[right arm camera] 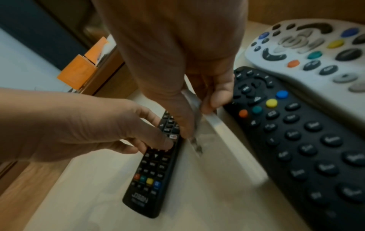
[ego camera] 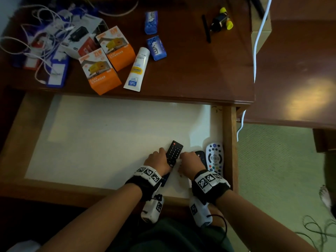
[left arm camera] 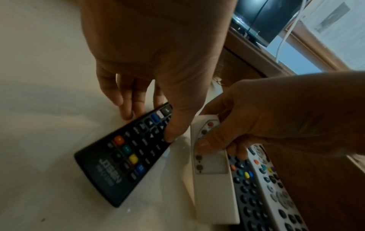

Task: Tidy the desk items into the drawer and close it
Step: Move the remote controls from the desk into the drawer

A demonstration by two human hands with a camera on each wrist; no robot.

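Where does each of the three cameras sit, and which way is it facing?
Head: worn on the head, looking down at the open drawer and desk; both forearms and hands show.
Left wrist: on the left wrist, looking along the left hand gripping the black remote; the right hand shows too.
Right wrist: on the right wrist, looking along the right hand gripping the white remote.
Shared: all show the black remote.

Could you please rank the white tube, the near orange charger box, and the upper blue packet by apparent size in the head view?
Largest to smallest:
1. Near orange charger box
2. White tube
3. Upper blue packet, though it lies farther from the camera, which shrinks it somewhat.
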